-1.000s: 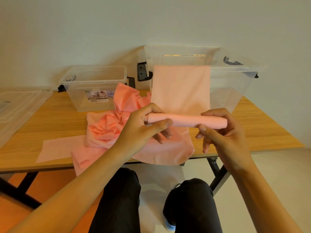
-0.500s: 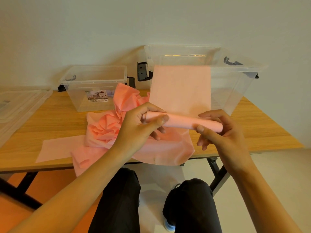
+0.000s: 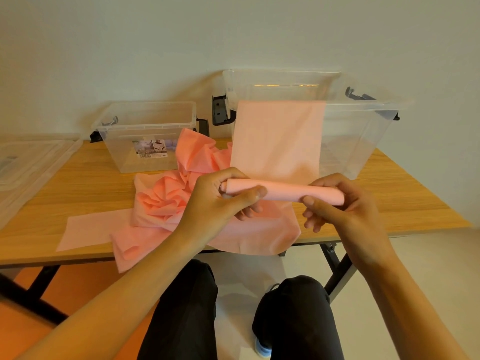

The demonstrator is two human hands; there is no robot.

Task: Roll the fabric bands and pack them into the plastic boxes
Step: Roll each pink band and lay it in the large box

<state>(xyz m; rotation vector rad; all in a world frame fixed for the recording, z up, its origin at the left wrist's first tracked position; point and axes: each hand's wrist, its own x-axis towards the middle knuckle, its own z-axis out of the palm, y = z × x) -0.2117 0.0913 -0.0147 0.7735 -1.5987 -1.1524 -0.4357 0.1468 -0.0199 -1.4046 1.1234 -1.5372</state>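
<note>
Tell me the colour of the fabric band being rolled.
Pale pink, plain with no pattern, seen in the head view: the fabric band.

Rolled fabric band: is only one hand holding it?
No, the left hand grips one end of the rolled fabric band and the right hand grips the other end.

Left grip (image 3: 218, 201) and right grip (image 3: 345, 203): bare. Forearms (image 3: 130, 294): bare as far as the lower edge of the view. Trousers (image 3: 181, 307): black, plain smooth cloth, covering both legs over the knees. Shoe (image 3: 262, 348): one, partly seen between the legs, the visible part light blue and white.
</note>
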